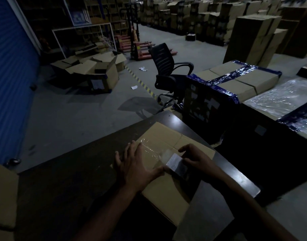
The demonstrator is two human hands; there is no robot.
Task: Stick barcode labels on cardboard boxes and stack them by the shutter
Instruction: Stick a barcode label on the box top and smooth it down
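Here's the cardboard box [168,164], lying flat on the dark worktop [71,180], its top seam sealed with clear tape that catches the light. The left hand [135,164] lies spread on the lid, fingers straight and apart, palm pressing down to steady it, thumb reaching toward the label [174,160]. That label is a small white slip sitting on the lid near the box's right edge, and the right hand [196,158] has its fingertips on it, curled over its far side; whether it pinches the slip or only presses it down is hard to tell in this gloom. The sticking step looks to be in hand, and the blue shutter [12,80] waits off to the left across bare floor. The label will be thin, floppy and tacky on one side, so it wants smoothing from one edge across, or it creases. The box looks stiff but light enough for two hands; the taped top is slick, so a grip under the two short ends should serve best for the carry. An office chair [170,70] stands beyond the worktop, with a box bound in blue tape [236,80] beside it.
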